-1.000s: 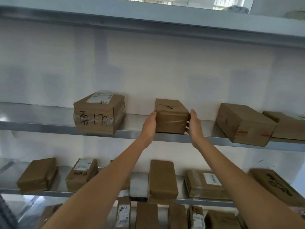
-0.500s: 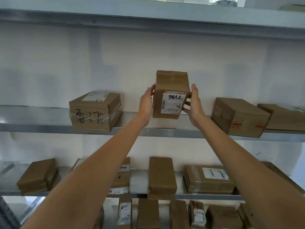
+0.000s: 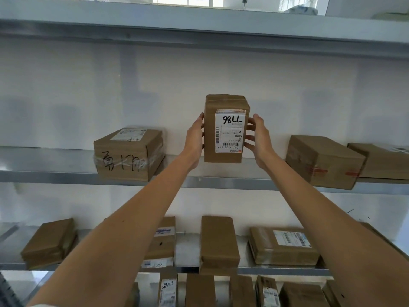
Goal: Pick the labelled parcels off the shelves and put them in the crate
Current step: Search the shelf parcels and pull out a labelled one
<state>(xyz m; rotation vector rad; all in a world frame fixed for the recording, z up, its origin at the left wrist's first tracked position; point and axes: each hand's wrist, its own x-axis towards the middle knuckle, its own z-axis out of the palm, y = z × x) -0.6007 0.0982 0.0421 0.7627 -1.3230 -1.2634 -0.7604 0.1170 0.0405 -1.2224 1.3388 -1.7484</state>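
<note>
Forearms are reaching up and forward from the bottom of the view, and both hands are clamping one cardboard parcel between them at arm's length. The left hand is pressing its left side with curled fingers; the right hand is gripping the right side, fingertips wrapping onto the front beside the white shipping label, which is reading "98LL" upside down. The parcel is standing upright in the air, just above the middle shelf, its lower edge looking clear of the shelf surface.

Slipping is probably the main risk: the grip is a sideways squeeze on smooth taped cardboard with nothing underneath, so any easing of pressure while lowering it is likely to let it drop onto the parcels crowding the lower shelf below.

On the middle shelf, a box with black handwriting is sitting to the left and a box with red tape marks to the right, both well apart from the held parcel; an elbow swinging wide could be nudging either one off its edge.

The crate is not in view, so the carry is going somewhere unseen, and turning without looking could be knocking the load against the shelf.
</note>
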